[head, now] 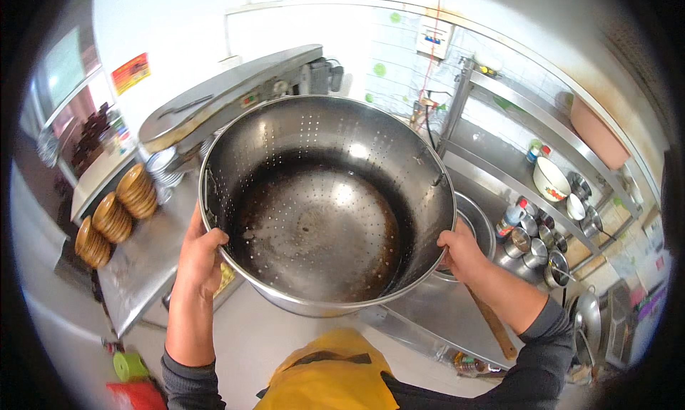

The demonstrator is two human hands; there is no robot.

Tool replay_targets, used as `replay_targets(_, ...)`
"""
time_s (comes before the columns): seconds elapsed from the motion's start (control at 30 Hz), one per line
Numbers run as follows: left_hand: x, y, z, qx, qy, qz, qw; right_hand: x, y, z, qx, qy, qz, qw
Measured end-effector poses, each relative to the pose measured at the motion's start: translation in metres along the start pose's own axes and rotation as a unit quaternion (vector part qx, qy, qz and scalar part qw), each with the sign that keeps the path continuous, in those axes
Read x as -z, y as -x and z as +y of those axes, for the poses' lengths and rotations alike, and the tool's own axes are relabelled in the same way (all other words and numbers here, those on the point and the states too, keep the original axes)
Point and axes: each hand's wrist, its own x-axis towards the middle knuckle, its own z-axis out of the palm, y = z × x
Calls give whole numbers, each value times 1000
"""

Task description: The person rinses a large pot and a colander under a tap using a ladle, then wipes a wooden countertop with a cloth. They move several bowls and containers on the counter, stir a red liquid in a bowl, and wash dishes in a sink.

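Note:
A large perforated stainless steel strainer pot (pixel 316 222) hangs in the air before me, its open mouth tilted towards my view. Dark brown staining rings its bottom, and nothing lies inside. My left hand (pixel 202 255) grips the rim at the left, thumb over the edge. On the opposite side my right hand (pixel 461 249) clasps the rim, with its thumb on top and its fingers hidden behind the wall. Just past my right hand a round metal basin (pixel 481 222) stands on the steel counter, partly covered by the pot. A wooden handle (pixel 489 324) sticks out below my right forearm.
Stacks of brown bowls (pixel 112 217) stand on the left steel table (pixel 139 263). A long-topped metal machine (pixel 230 97) is behind the pot. To the right, a steel shelf rack (pixel 535 115) rises over small metal pots (pixel 527 244) and a bottle (pixel 512 217).

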Motion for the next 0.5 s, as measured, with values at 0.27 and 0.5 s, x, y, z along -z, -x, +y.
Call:
replay_targets(0.27, -32, -186, -10, 33, -4, -29, 999, -19, -120, -28, -11, -12, 53, 998)
replay_targets(0.5, -81, -288, -10, 42, -77, -54, 995, -13, -210, 0, -2, -116, 78, 990)
